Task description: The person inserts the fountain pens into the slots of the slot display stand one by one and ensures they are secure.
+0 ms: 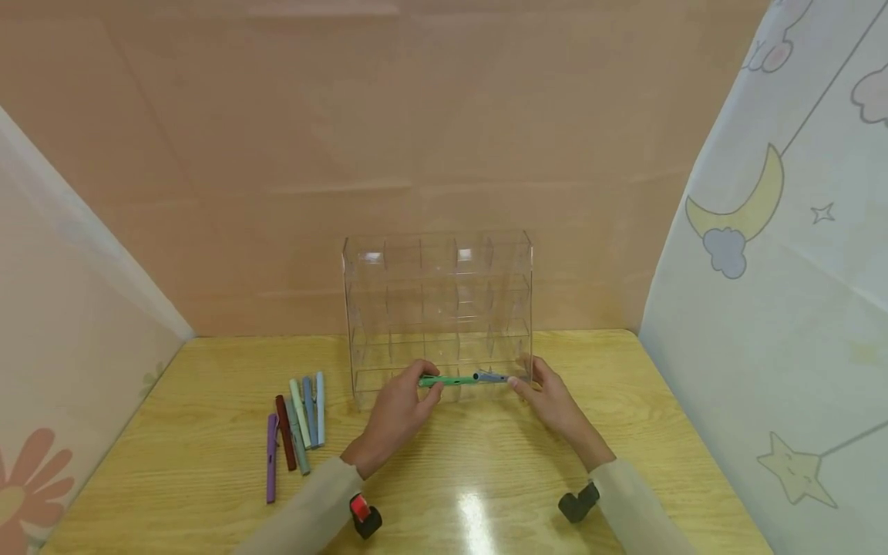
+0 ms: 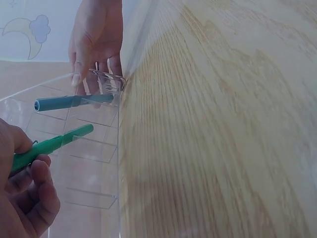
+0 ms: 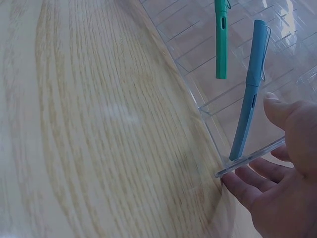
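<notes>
My left hand (image 1: 402, 405) pinches a green pen (image 1: 451, 380) between thumb and fingers, in front of the lowest tier of a clear plastic display rack (image 1: 438, 339). A blue pen (image 3: 250, 84) lies along that tier at the rack's right end; in the head view its tip is close to my right thumb. My right hand (image 1: 555, 397) holds the rack's right side panel, with the thumb on the inner side and the fingers outside, as the right wrist view shows. The green pen's free end (image 3: 221, 54) points toward the blue pen.
Left of the rack, several capped pens lie side by side on the wooden table (image 1: 486, 455), among them a purple pen (image 1: 271, 459) and a dark red pen (image 1: 285, 433). Behind the rack hangs a brownish backdrop (image 1: 430, 116); patterned cloths flank the table.
</notes>
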### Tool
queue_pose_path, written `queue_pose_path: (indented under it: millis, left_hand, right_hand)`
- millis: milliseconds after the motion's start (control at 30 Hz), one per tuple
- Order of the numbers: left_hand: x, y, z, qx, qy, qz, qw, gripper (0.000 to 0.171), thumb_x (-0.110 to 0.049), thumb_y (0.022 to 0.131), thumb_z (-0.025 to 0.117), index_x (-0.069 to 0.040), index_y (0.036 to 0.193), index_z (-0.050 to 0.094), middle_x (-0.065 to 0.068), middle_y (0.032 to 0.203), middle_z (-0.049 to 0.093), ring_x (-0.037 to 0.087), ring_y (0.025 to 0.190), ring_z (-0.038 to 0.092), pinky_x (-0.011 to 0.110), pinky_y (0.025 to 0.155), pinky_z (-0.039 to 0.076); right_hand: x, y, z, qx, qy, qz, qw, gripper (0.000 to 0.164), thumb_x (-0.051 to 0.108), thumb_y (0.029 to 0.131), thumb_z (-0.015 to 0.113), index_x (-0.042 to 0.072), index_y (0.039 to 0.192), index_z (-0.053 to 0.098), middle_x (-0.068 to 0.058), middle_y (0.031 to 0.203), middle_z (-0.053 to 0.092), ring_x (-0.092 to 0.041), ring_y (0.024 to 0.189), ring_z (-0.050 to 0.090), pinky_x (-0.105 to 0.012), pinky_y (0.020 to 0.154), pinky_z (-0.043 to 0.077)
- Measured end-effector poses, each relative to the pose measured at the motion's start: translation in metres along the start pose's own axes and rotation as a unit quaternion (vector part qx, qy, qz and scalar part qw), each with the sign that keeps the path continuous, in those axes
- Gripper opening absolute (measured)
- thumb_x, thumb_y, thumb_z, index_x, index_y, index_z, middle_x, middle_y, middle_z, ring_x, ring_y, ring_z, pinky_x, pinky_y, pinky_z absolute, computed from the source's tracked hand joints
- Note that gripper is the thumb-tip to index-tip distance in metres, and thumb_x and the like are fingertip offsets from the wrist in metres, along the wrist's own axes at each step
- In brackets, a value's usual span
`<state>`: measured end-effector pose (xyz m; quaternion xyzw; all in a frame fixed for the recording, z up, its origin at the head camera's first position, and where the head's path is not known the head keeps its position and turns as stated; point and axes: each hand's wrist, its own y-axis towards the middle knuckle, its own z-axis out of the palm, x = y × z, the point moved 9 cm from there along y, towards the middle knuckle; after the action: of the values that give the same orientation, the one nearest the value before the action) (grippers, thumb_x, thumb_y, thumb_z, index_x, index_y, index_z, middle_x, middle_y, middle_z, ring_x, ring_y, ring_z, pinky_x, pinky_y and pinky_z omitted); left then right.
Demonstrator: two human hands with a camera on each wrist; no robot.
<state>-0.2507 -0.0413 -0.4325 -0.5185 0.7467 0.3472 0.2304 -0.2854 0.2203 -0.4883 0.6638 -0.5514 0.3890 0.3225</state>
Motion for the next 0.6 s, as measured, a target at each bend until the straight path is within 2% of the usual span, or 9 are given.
queue_pose_path:
  millis: [333, 600]
  left_hand:
    - [-0.001, 0.004, 0.010, 0.014, -0.005, -0.026, 0.9996, 0.023, -0.027, 0.105, 0.069, -0.011, 0.122, 0.068, 0.006, 0.113, 0.078, 0.003, 0.050, 0.031, 0.021, 0.048, 0.029]
    - [-0.003, 0.008, 0.016, 0.018, -0.010, -0.032, 0.9993, 0.023, -0.027, 0.104, 0.070, -0.011, 0.121, 0.072, 0.005, 0.114, 0.078, 0.004, 0.060, 0.050, 0.021, 0.052, 0.040]
  right_hand:
    - [0.001, 0.000, 0.000, 0.004, 0.002, 0.007, 1.000, 0.072, 0.034, 0.111, 0.059, -0.002, 0.165, 0.027, -0.024, 0.171, 0.034, -0.048, 0.160, 0.031, -0.065, 0.125, 0.035]
    - [0.000, 0.000, 0.000, 0.002, 0.011, 0.006, 1.000, 0.072, 0.036, 0.111, 0.060, -0.002, 0.163, 0.030, -0.026, 0.171, 0.033, -0.049, 0.159, 0.031, -0.066, 0.126, 0.033]
